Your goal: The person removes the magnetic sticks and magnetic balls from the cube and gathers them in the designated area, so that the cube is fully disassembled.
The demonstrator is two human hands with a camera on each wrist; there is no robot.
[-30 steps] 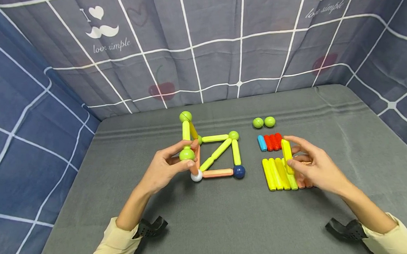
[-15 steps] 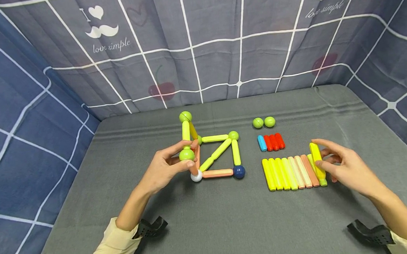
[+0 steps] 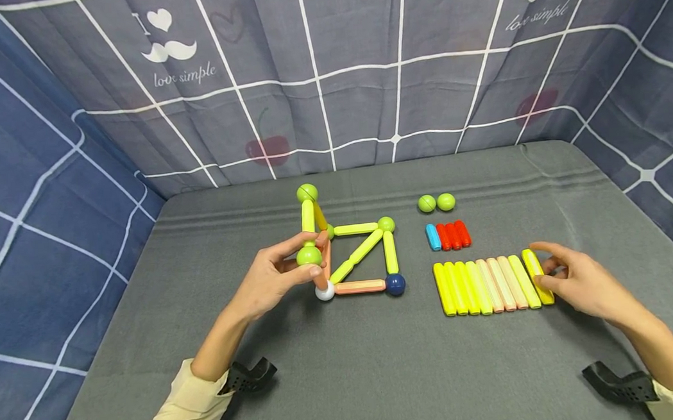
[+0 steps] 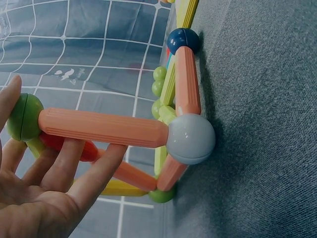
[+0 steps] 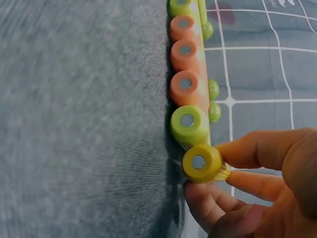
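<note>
Yellow stick is now down just beside the R end of the stick row, a bit askew, no longer held up over it like half a sec ago. R hand still pinches it tho, so imo nearly placed, just not let go. L hand grips the ball-and-stick frame, same as b4.

Grey-blue fabric walls on three sides, white grid lines, moustache and "love simple" prints; worktop covered in dark grey cloth, slightly creased
</note>
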